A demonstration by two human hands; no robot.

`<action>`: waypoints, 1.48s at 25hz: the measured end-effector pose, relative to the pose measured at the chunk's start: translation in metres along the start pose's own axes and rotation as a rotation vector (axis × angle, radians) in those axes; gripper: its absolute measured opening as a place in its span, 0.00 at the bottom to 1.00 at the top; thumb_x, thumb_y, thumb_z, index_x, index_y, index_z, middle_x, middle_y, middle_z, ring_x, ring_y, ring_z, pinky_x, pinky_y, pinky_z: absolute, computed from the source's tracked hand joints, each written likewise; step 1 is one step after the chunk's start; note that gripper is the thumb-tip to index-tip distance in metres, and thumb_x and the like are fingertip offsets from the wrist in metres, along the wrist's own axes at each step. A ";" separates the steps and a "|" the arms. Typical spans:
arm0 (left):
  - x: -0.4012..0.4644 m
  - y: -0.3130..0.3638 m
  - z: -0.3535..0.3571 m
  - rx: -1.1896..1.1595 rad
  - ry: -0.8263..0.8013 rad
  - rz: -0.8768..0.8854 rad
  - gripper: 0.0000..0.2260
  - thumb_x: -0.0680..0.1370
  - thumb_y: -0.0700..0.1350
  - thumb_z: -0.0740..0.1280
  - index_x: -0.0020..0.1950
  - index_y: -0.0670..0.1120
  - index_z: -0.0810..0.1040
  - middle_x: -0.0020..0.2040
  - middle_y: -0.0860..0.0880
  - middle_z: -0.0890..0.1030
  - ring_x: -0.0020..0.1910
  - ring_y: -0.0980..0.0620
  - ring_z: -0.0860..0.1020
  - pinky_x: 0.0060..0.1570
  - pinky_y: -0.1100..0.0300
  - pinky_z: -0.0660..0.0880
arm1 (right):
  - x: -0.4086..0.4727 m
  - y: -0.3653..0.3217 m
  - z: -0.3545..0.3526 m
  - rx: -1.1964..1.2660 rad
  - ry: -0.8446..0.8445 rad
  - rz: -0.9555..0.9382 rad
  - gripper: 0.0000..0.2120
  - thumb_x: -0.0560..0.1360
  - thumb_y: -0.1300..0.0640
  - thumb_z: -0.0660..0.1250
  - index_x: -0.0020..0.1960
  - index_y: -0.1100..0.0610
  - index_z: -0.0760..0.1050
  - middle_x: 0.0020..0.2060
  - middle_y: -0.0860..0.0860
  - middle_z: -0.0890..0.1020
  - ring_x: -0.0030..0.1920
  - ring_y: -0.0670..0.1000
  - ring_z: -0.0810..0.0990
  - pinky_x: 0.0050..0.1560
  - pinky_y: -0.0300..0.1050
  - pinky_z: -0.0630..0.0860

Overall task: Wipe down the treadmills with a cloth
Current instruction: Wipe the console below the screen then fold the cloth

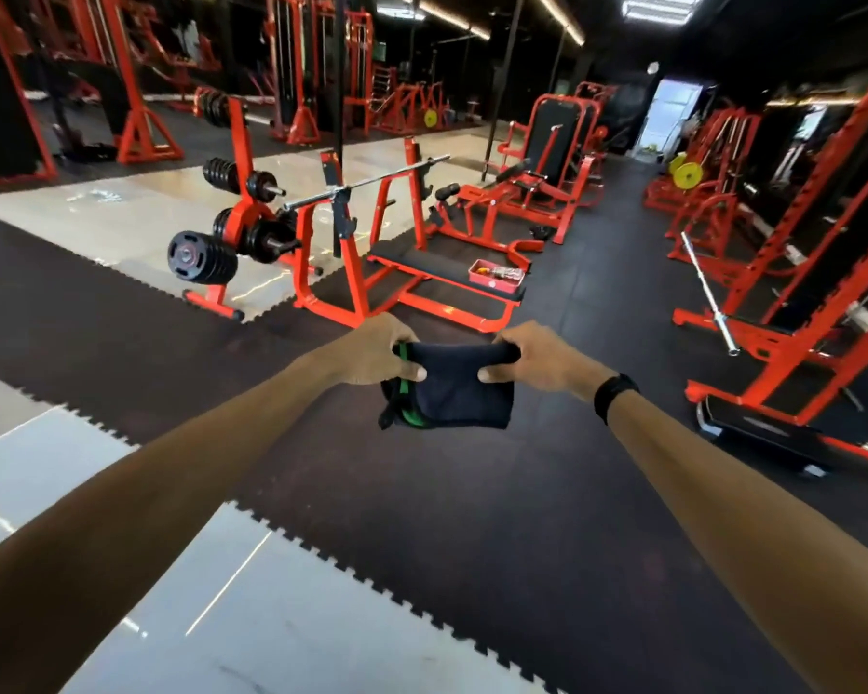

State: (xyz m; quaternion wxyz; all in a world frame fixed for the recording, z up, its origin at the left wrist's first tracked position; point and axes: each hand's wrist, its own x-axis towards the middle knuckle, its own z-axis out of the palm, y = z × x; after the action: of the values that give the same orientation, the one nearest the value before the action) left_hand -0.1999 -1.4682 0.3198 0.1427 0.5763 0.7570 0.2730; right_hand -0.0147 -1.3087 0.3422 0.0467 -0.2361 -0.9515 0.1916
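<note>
you are holding the cloth (pixel 459 388) out in front of you with both arms stretched forward, above the dark rubber floor (pixel 547 518). your left hand (pixel 372 355) is gripping the cloth's upper left corner, fingers (pixel 406 343) curled over the top edge and thumb pressing on the front. your right hand (pixel 539 360) is gripping the upper right corner the same way, thumb on the near face, so both sets of fingers are closed tight on fabric. the cloth is dark navy, folded, with a green trim showing along its left and lower-left edge, and it is hanging down between your hands, not touching anything else. a black wristband (pixel 612 395) is sitting on your right wrist. just beyond your hands a red bench press (pixel 422 278) is standing, with a barbell (pixel 367 185) resting on its rack and a small red tray (pixel 497 275) lying on the padded surface. a plate rack (pixel 231 227) loaded with black plates is standing to its left, partly on pale tiles (pixel 136 212).
</note>
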 end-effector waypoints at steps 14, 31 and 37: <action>0.383 -0.085 0.165 0.254 0.014 0.131 0.10 0.73 0.46 0.76 0.36 0.47 0.78 0.32 0.51 0.77 0.31 0.55 0.73 0.33 0.58 0.69 | 0.250 0.335 0.026 -0.066 0.044 -0.059 0.16 0.73 0.50 0.75 0.46 0.62 0.78 0.41 0.52 0.79 0.39 0.50 0.76 0.36 0.40 0.69; 0.975 -0.247 0.246 0.340 -0.083 -0.002 0.13 0.74 0.52 0.72 0.57 0.51 0.80 0.57 0.49 0.81 0.57 0.43 0.78 0.47 0.55 0.71 | 0.737 0.702 -0.021 -0.126 -0.023 0.160 0.13 0.73 0.46 0.74 0.51 0.52 0.75 0.49 0.48 0.78 0.50 0.51 0.76 0.47 0.48 0.71; 1.158 -0.275 0.280 0.395 -0.024 0.113 0.10 0.71 0.50 0.71 0.52 0.51 0.81 0.53 0.48 0.83 0.56 0.42 0.78 0.45 0.55 0.69 | 0.865 0.823 -0.040 -0.048 -0.016 0.254 0.13 0.73 0.49 0.74 0.53 0.52 0.77 0.51 0.48 0.80 0.52 0.52 0.79 0.55 0.56 0.77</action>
State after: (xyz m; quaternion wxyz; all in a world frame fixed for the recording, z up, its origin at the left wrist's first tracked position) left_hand -0.6115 -0.3493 0.0487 0.0205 0.6378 0.7605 0.1201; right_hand -0.4170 -0.2198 0.0593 0.0090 -0.3540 -0.9187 0.1747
